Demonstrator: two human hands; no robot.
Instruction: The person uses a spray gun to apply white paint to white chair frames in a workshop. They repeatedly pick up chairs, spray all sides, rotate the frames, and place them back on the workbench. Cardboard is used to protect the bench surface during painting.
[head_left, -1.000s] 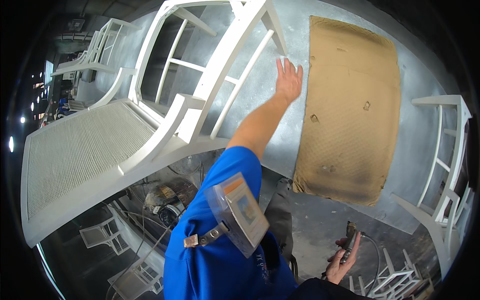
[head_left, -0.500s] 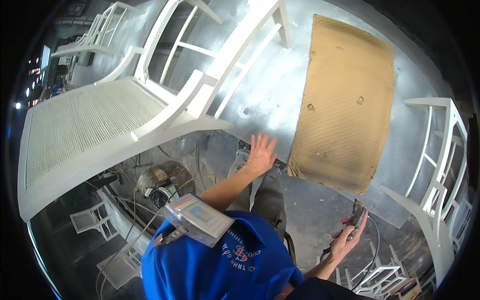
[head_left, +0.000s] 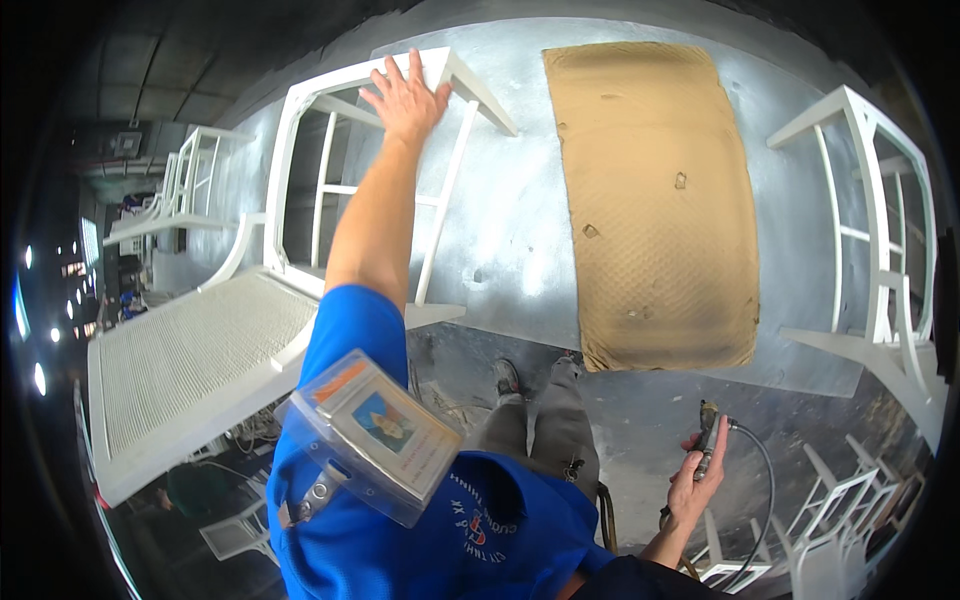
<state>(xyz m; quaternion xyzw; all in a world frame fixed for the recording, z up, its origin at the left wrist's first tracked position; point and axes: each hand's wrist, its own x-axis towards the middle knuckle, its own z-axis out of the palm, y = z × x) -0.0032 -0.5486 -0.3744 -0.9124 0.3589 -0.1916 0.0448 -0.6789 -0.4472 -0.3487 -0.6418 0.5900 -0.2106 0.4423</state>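
My left hand (head_left: 408,102) reaches far forward, fingers spread, with its palm on or just over the corner of a white chair's frame (head_left: 350,72). That chair is tipped over on a grey metal-topped bench (head_left: 500,240), and its ribbed, woven-looking panel (head_left: 205,350) points toward the lower left. Low on the right, my right hand (head_left: 695,480) is wrapped round a small dark spray gun (head_left: 711,440). A black hose (head_left: 768,470) loops away from the gun. Part of the grip is hidden by my fingers.
A brown cardboard sheet (head_left: 655,210) lies flat on the bench, right of the chair. Another white chair (head_left: 880,230) stands tipped at the right end. More white chairs (head_left: 835,500) are low on the right, and others (head_left: 190,210) at the far left.
My left hand has moved forward and up from near my legs to the chair's far corner. The view has shifted. My right hand keeps hold of the spray gun.
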